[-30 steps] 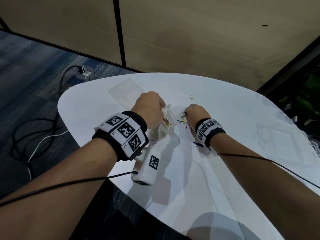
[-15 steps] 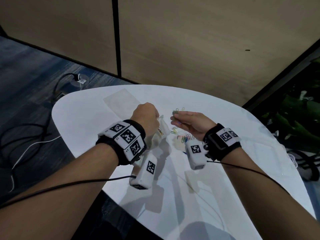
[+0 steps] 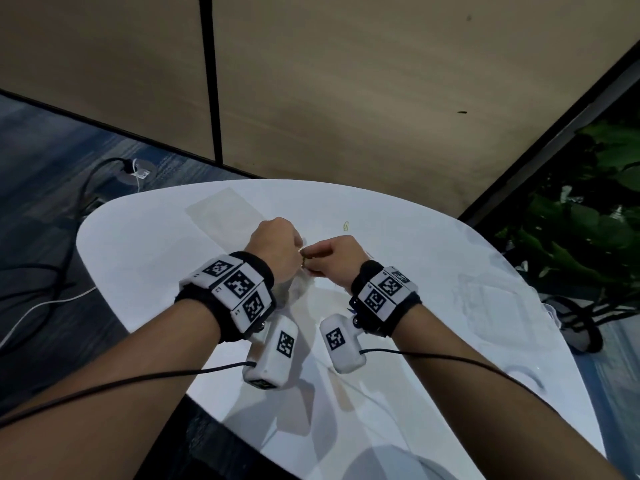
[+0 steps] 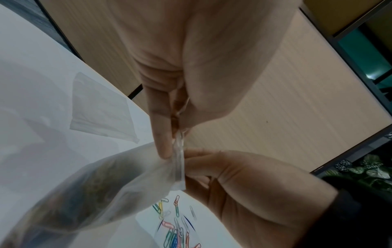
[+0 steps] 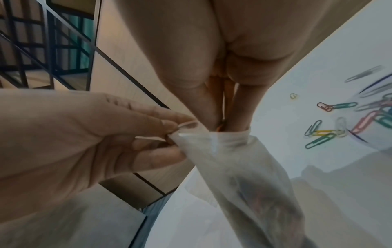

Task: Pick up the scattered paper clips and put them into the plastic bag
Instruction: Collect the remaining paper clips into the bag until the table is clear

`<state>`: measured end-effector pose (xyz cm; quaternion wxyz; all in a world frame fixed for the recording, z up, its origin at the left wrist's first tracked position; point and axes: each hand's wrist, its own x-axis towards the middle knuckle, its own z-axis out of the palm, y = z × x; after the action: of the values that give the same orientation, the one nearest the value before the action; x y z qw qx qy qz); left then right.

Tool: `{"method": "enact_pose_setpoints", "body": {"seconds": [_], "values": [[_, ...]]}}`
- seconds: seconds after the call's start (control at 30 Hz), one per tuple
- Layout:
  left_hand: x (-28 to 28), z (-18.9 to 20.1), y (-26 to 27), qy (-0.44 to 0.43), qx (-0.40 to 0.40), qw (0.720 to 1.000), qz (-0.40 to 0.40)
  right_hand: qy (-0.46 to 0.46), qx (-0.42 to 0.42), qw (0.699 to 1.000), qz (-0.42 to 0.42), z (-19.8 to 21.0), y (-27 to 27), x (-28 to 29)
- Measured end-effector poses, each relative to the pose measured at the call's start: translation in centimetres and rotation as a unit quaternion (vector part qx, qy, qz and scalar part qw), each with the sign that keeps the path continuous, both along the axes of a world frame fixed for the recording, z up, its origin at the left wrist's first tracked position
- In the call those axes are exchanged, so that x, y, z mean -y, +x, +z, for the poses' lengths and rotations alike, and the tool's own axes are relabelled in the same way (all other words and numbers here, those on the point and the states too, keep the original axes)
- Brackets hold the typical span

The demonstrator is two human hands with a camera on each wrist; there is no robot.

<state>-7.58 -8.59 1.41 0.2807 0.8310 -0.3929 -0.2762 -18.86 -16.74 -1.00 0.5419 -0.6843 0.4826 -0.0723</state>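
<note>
My left hand [image 3: 277, 245] pinches the rim of a cloudy plastic bag [image 5: 244, 167] and holds it up above the white table [image 3: 415, 271]. Coloured paper clips show dimly through the bag's wall [image 4: 95, 193]. My right hand [image 5: 224, 122] is at the bag's mouth, thumb and fingers pinched together, their tips just inside the rim, with an orange sliver of a paper clip [image 5: 220, 128] between them. A heap of loose coloured paper clips [image 5: 339, 120] lies on the table under my right hand. One yellow clip [image 3: 345, 225] lies apart, farther back.
A second, flat clear bag [image 3: 221, 213] lies on the table behind my left hand. The rounded table edge runs close on the left, with cables on the carpet [image 3: 52, 299] below. A wooden wall stands behind; plants [image 3: 588, 220] are at the right.
My right hand has lifted clips off the table, turned over and come left to the bag's mouth, where its fingertips now dip in. My left hand has kept holding the bag.
</note>
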Motion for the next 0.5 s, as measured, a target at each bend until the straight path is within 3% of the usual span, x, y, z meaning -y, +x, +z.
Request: {"method": "enact_pose_setpoints", "body": {"seconds": [0.2,0.5], "values": [[-0.2,0.0,-0.2,0.001,-0.006,1.0,-0.011,-0.076,-0.05,0.996,0.022,0.7,-0.4,-0.3],[-0.2,0.2,-0.4,0.011,-0.023,1.0,-0.017,-0.208,-0.121,0.966,0.097,0.9,-0.3,-1.3]]}}
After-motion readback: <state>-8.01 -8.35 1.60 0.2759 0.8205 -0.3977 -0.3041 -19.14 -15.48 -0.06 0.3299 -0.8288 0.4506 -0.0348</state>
